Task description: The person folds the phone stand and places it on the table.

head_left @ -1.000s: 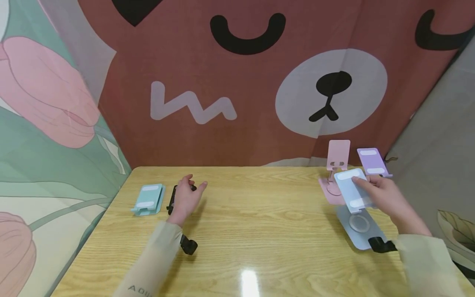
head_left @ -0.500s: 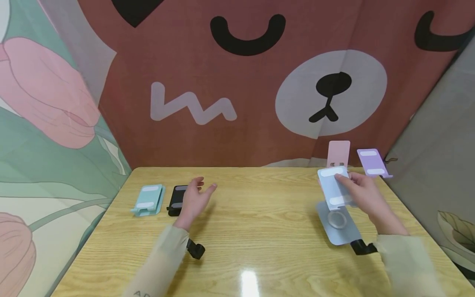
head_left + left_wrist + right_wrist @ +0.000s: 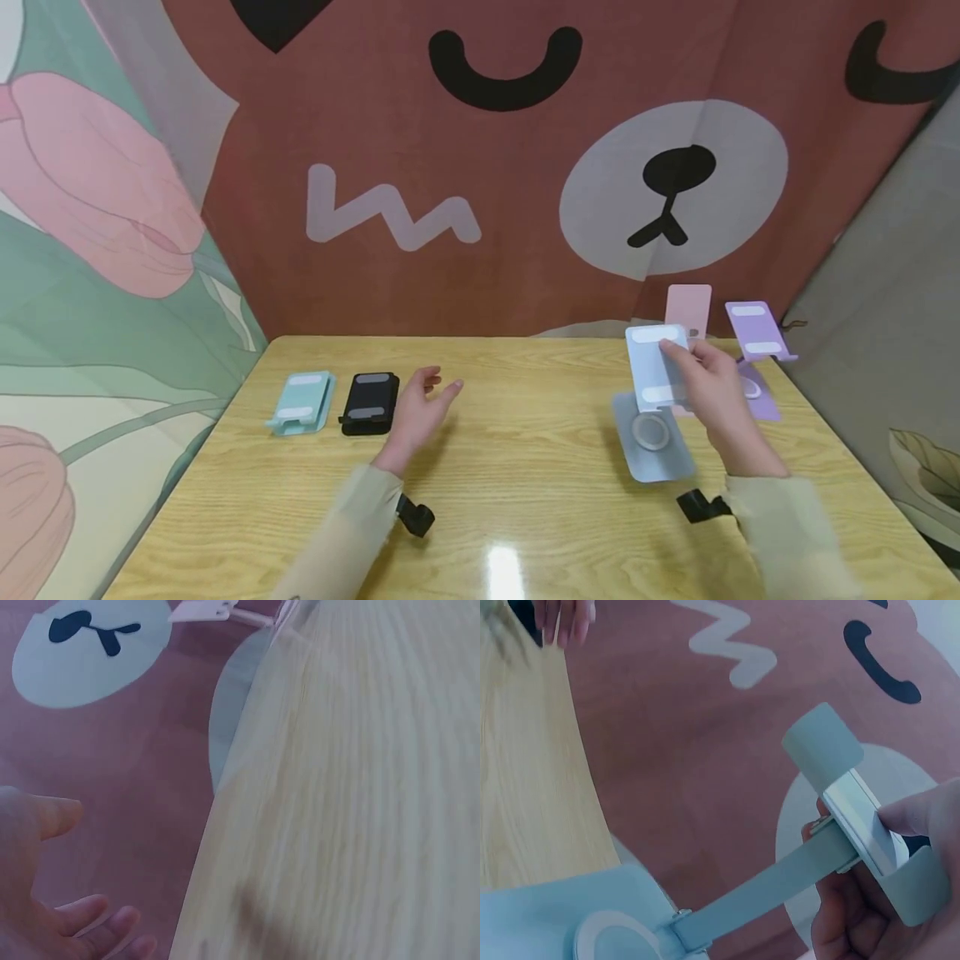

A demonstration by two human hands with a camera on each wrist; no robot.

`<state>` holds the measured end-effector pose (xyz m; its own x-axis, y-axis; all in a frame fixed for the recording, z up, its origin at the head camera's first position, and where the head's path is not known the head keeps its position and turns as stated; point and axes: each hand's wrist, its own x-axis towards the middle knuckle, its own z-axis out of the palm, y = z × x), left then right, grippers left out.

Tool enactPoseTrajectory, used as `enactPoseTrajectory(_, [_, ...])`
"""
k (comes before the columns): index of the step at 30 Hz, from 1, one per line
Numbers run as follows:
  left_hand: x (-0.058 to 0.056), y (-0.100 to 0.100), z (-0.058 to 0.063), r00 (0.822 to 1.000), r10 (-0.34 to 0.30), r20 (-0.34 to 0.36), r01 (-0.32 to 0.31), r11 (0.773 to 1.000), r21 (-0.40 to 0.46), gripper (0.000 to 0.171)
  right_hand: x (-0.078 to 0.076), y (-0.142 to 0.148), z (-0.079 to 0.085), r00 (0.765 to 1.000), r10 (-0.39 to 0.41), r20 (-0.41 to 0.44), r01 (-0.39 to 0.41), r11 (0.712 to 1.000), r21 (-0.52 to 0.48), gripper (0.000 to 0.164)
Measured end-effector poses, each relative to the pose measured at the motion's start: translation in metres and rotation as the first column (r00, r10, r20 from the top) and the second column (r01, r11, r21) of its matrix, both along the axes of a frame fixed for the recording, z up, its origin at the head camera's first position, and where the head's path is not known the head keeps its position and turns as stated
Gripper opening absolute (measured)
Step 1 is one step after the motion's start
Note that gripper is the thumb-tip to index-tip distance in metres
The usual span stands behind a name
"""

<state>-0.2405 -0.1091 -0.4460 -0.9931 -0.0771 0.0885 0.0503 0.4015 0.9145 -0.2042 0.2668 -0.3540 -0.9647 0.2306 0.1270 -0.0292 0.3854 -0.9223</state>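
My right hand (image 3: 716,392) grips a light blue phone stand (image 3: 658,367) by its upper plate, thumb on the front face. The stand is unfolded: in the right wrist view an arm (image 3: 765,881) joins the plate to a base (image 3: 547,907) with a pale ring. My left hand (image 3: 418,408) holds nothing; its fingers are loosely bent and its thumb points out, over the table just right of a folded black phone stand (image 3: 371,403). In the left wrist view the left hand's fingers (image 3: 97,926) are spread apart.
A folded mint phone stand (image 3: 302,403) lies at the left of the wooden table (image 3: 525,467). At the back right stand an unfolded pink phone stand (image 3: 688,307), partly hidden, and a purple one (image 3: 756,330). A printed curtain (image 3: 420,283) hangs behind the table.
My right hand has carried the light blue phone stand leftward, away from the purple one. My left hand has moved right, uncovering the black phone stand.
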Motion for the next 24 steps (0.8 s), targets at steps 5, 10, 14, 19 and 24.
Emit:
enactPoseTrajectory(5, [0.007, 0.016, -0.001, 0.999, -0.054, 0.002, 0.054, 0.998, 0.037, 0.062, 0.0, -0.014, 0.004, 1.0, 0.018, 0.009, -0.017, 1.0, -0.024, 0.051])
enactPoseTrajectory(10, [0.015, 0.03, 0.002, 0.996, -0.092, -0.001, 0.092, 0.992, 0.089, 0.059, 0.0, -0.027, 0.007, 0.998, 0.066, -0.004, -0.066, 0.997, -0.039, 0.053])
enactPoseTrajectory(14, [0.019, 0.039, 0.002, 0.993, -0.119, -0.003, 0.119, 0.987, 0.106, 0.058, 0.001, -0.038, 0.008, 0.996, 0.082, -0.019, -0.083, 0.996, -0.022, 0.054])
enactPoseTrajectory(19, [0.023, 0.05, 0.001, 0.986, -0.168, 0.014, 0.166, 0.981, 0.097, 0.056, 0.001, -0.055, 0.007, 0.995, 0.101, -0.022, -0.102, 0.993, -0.054, 0.052])
enactPoseTrajectory(24, [0.024, 0.059, 0.001, 0.98, -0.199, 0.013, 0.197, 0.977, 0.076, 0.058, 0.002, -0.07, 0.004, 0.992, 0.129, -0.008, -0.129, 0.987, -0.096, 0.058])
